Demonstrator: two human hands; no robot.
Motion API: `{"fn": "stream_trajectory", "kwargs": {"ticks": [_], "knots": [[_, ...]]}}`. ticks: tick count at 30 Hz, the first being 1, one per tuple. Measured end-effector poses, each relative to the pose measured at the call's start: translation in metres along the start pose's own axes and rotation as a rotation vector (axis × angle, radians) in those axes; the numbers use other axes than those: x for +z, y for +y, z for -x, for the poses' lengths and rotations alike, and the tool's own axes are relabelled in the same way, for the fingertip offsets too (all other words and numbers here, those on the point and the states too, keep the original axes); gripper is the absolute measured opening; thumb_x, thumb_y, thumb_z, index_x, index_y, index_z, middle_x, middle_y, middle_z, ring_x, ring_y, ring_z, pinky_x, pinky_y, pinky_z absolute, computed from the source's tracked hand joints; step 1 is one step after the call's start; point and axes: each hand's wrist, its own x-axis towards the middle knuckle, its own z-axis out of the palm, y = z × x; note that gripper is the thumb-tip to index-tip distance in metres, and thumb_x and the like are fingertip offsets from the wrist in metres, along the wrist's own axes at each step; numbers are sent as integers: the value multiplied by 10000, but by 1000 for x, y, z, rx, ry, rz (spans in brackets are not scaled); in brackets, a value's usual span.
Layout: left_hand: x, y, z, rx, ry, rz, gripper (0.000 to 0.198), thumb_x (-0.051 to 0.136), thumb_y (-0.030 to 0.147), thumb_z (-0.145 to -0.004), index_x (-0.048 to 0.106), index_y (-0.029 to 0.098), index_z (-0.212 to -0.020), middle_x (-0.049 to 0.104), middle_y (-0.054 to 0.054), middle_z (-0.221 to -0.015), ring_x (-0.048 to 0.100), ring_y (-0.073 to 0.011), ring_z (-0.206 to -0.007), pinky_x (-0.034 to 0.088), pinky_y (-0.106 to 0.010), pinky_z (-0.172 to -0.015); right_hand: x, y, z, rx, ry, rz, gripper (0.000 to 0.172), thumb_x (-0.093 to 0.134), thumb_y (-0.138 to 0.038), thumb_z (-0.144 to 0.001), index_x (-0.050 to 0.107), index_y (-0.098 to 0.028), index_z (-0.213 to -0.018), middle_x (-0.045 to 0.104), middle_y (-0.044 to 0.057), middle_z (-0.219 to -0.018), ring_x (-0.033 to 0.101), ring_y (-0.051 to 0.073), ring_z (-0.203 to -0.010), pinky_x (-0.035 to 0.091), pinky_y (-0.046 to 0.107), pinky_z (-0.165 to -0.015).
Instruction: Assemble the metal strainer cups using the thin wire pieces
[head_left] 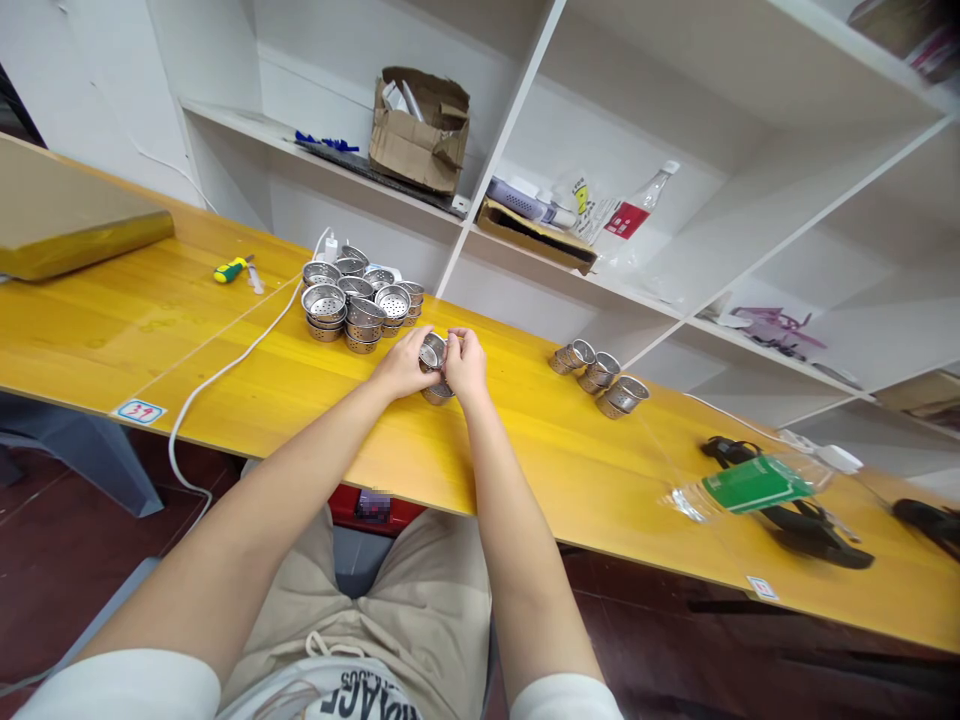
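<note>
Both hands meet over the yellow table. My left hand (405, 364) is closed round the side of a small perforated metal cup (433, 351). Across from it, my right hand (466, 364) has its fingers pinched at the cup's right edge. Another metal cup (438, 394) shows just below, partly covered by the fingers; whether the two touch I cannot tell. To the left, several like cups (364, 313) stand clustered in stacks. On the right, three short, tilted stacks of cups (600, 371) stand in a row.
A white cable (247, 358) crosses the table at left, near a green-and-yellow screwdriver (231, 269). A green-labelled bottle (765, 484) and black sandals (814, 535) lie at right. White shelves behind hold a torn cardboard box (412, 150) and a red-labelled bottle (630, 215).
</note>
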Motion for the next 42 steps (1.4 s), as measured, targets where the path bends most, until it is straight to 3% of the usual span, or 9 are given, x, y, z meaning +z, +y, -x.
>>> {"fn": "stream_trajectory", "kwargs": {"ticks": [5, 19, 31, 42], "knots": [[3, -3, 0, 41, -20, 4, 798, 773, 261, -714, 469, 114, -1437, 600, -185, -1411, 587, -329, -1326, 471, -450, -1150, -4, -7, 1, -24, 16, 92, 249, 473, -355, -956, 663, -197, -982, 736, 78, -896, 676, 227, -854, 493, 344, -838], [4, -3, 0, 20, -92, 12, 813, 782, 295, -734, 428, 133, -1448, 575, -190, -1432, 559, -343, -1358, 450, -476, -1164, -5, -6, 0, 61, -48, 43, 185, 526, -336, -866, 651, -202, -844, 638, 0, -666, 575, 181, -621, 439, 291, -636], [5, -4, 1, -1, -99, 10, 812, 784, 286, -718, 439, 135, -1438, 596, -188, -1395, 582, -354, -1324, 471, -495, -1141, -5, 5, -3, 40, -116, -9, 172, 544, -362, -840, 608, -212, -784, 550, -36, -565, 499, 155, -538, 385, 268, -555], [5, -2, 2, -8, -113, -2, 810, 778, 288, -718, 447, 125, -1439, 590, -197, -1402, 576, -363, -1332, 470, -503, -1144, -6, -2, -1, 45, -126, -5, 185, 540, -354, -837, 623, -198, -783, 647, 4, -666, 567, 162, -609, 440, 278, -621]]}}
